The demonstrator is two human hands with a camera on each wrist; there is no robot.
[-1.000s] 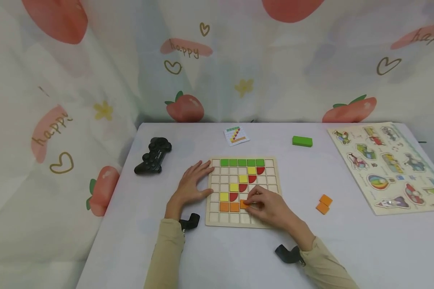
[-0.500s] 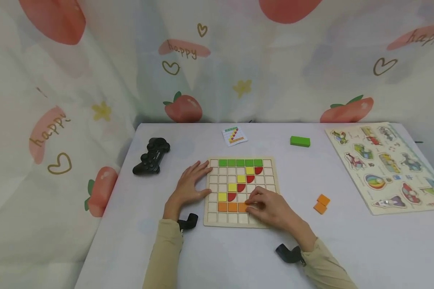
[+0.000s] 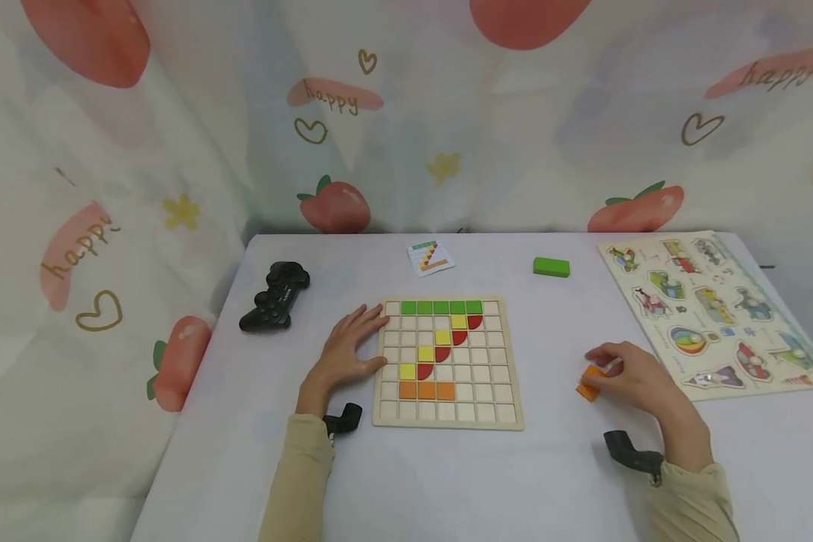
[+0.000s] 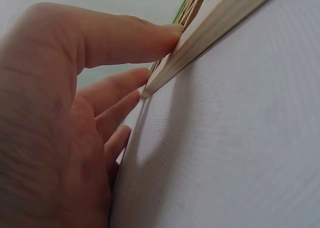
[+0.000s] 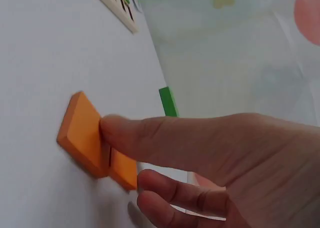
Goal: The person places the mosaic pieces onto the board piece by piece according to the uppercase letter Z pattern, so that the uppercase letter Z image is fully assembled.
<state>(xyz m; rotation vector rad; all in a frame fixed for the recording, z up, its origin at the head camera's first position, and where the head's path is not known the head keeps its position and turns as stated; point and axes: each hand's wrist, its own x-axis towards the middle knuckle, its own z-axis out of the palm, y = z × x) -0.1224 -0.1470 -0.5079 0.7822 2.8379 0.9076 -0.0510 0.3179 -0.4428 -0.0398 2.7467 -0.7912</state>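
A square wooden grid board (image 3: pixel 515 418) lies on the table, with coloured pieces in some cells: a green row at the top, a diagonal of yellow squares and red quarter-rounds, and 3 orange squares below. My left hand (image 3: pixel 342 354) rests at the board's left edge, fingers spread, thumb and fingertips touching the rim (image 4: pixel 200 42). To the board's right, my right hand (image 3: pixel 640 376) pinches at one of two orange square tiles (image 3: pixel 588 392). The right wrist view shows the thumb against an orange tile (image 5: pixel 82 135), the second (image 5: pixel 124 169) just behind it; the index finger is hidden.
A small pattern card (image 3: pixel 430 258) and a green block (image 3: pixel 551 267) lie behind the board. A black game controller (image 3: pixel 275 296) sits at the left, and a large picture puzzle board (image 3: pixel 711 316) at the right. A printed curtain hangs behind the table.
My right hand has let go of the third orange tile, now flat in its cell, and has moved right to the loose orange tiles. The left hand has kept its place at the board.
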